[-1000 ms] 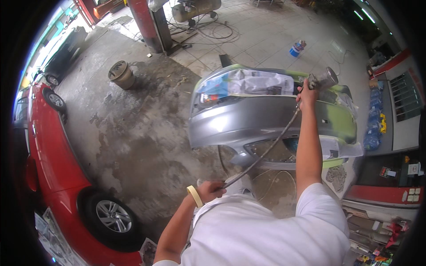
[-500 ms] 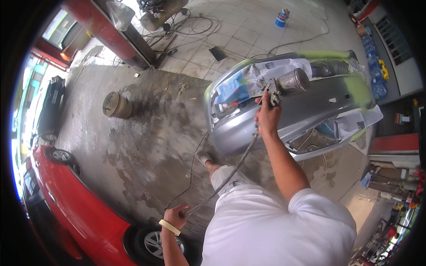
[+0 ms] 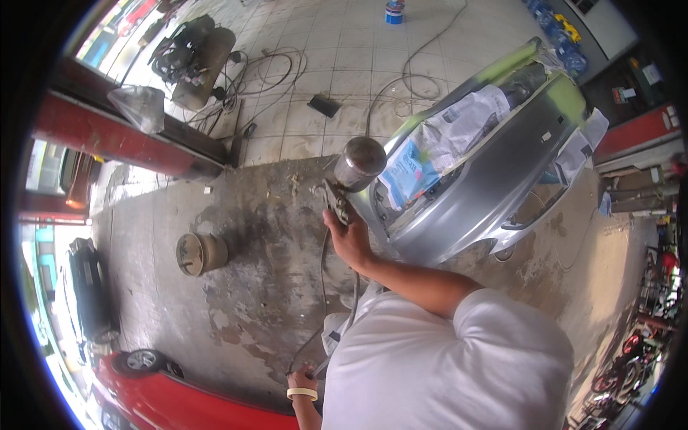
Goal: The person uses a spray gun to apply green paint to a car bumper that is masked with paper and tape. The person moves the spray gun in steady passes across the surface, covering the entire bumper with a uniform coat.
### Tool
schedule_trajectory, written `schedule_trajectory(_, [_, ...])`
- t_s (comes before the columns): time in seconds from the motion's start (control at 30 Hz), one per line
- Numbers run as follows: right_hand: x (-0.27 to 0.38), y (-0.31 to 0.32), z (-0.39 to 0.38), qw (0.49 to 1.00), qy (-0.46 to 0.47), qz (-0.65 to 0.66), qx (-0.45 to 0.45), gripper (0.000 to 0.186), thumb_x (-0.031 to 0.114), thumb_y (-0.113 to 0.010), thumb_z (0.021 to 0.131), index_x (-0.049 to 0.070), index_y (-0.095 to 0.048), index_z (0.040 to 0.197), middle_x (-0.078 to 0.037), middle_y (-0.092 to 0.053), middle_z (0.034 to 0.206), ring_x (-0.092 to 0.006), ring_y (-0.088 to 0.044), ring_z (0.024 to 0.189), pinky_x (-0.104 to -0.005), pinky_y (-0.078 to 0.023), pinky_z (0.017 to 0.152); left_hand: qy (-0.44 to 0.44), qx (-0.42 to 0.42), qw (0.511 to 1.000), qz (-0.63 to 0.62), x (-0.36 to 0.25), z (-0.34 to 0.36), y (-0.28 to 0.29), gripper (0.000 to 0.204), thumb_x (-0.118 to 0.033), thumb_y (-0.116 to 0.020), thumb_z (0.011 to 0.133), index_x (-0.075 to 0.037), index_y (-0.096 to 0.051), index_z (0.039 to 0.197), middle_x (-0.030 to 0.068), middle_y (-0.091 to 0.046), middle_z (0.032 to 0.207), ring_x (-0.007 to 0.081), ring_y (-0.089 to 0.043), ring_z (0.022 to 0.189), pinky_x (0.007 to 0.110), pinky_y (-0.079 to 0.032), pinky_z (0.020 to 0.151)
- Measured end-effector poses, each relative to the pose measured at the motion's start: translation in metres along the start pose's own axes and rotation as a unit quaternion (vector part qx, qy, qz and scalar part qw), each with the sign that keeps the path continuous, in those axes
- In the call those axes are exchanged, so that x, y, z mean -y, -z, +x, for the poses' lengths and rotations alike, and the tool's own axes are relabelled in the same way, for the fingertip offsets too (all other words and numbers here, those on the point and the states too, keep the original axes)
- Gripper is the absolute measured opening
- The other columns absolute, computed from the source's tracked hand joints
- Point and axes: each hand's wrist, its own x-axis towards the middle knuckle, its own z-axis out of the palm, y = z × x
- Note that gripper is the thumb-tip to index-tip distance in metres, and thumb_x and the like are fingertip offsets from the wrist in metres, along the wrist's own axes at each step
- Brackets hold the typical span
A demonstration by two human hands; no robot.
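My right hand (image 3: 346,240) grips a metal spray gun (image 3: 335,200) with a steel cup (image 3: 361,159), held left of the grey car bumper (image 3: 473,215). The bumper has patches of pale green and is partly masked with paper (image 3: 459,125) and blue sheeting. A hose (image 3: 355,294) hangs from the gun down past my body. Low in the picture, my left hand (image 3: 304,376) is closed on the hose, with a cream ring (image 3: 302,394), like a tape roll, around that wrist.
A bucket (image 3: 201,255) stands on stained concrete. A red pillar (image 3: 115,140), compressor (image 3: 204,72), coiled hoses and a blue can (image 3: 394,12) are beyond. A red car (image 3: 193,394) and dark car (image 3: 92,290) are at left; clutter lines the right wall (image 3: 627,129).
The view has swung rightward, so the bumper appears angled. My right hand with the gun has moved from over the bumper to its left end; my left hand is lower in the picture.
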Motion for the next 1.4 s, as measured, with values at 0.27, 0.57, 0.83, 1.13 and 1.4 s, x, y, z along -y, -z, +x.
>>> schedule_trajectory(0.27, [0.011, -0.105, 0.068, 0.994, 0.001, -0.063, -0.092, 0.033, 0.025, -0.062, 0.103, 0.000, -0.062, 0.124, -0.011, -0.071, 0.086, -0.0208, -0.065, 0.077, -0.0367, -0.051, 0.072, -0.131, 0.037, 0.990, 0.034, 0.081, 0.212, 0.094, 0.029, -0.020, -0.071, 0.077, -0.017, -0.079, 0.105, 0.0126, -0.075, 0.084, 0.0329, -0.073, 0.080, 0.043, -0.058, 0.078])
schedule_trajectory(0.57, [0.033, -0.131, 0.134, 0.959, -0.019, -0.170, -0.225, 0.045, 0.030, -0.066, 0.100, 0.003, -0.057, 0.134, -0.021, -0.071, 0.087, -0.0375, -0.069, 0.075, -0.0412, -0.051, 0.066, -0.352, -0.048, 0.929, -0.100, 0.088, 0.497, 0.220, 0.024, -0.009, -0.075, 0.077, -0.014, -0.075, 0.101, 0.0104, -0.070, 0.090, 0.0311, -0.069, 0.084, 0.044, -0.056, 0.074])
schedule_trajectory(0.83, [0.005, -0.092, 0.248, 0.906, -0.017, -0.065, -0.419, 0.032, 0.032, -0.064, 0.102, 0.000, -0.063, 0.106, -0.008, -0.069, 0.080, -0.0182, -0.067, 0.074, -0.0358, -0.050, 0.068, -0.108, -0.133, 0.979, 0.115, -0.066, 0.644, 0.295, 0.027, -0.026, -0.058, 0.096, -0.004, -0.071, 0.106, 0.0181, -0.067, 0.117, 0.0398, -0.060, 0.110, 0.052, -0.049, 0.093])
schedule_trajectory(1.13, [0.049, -0.051, 0.439, 0.880, -0.006, -0.016, -0.475, 0.031, 0.028, -0.068, 0.100, -0.001, -0.062, 0.109, -0.004, -0.066, 0.079, -0.0127, -0.059, 0.072, -0.0302, -0.048, 0.067, -0.071, -0.211, 0.971, -0.087, -0.274, 0.770, 0.374, 0.031, -0.031, -0.049, 0.103, -0.010, -0.062, 0.122, 0.0223, -0.068, 0.120, 0.0430, -0.065, 0.111, 0.055, -0.050, 0.093])
schedule_trajectory(1.4, [0.049, -0.032, 0.561, 0.836, 0.022, 0.116, -0.536, 0.031, 0.029, -0.067, 0.101, -0.001, -0.063, 0.098, -0.007, -0.065, 0.083, -0.0097, -0.047, 0.043, -0.0284, -0.038, 0.037, -0.151, -0.259, 0.945, -0.127, -0.454, 0.938, 0.463, 0.040, -0.041, -0.048, 0.105, -0.005, -0.064, 0.107, 0.0243, -0.070, 0.107, 0.0460, -0.066, 0.100, 0.056, -0.050, 0.084])
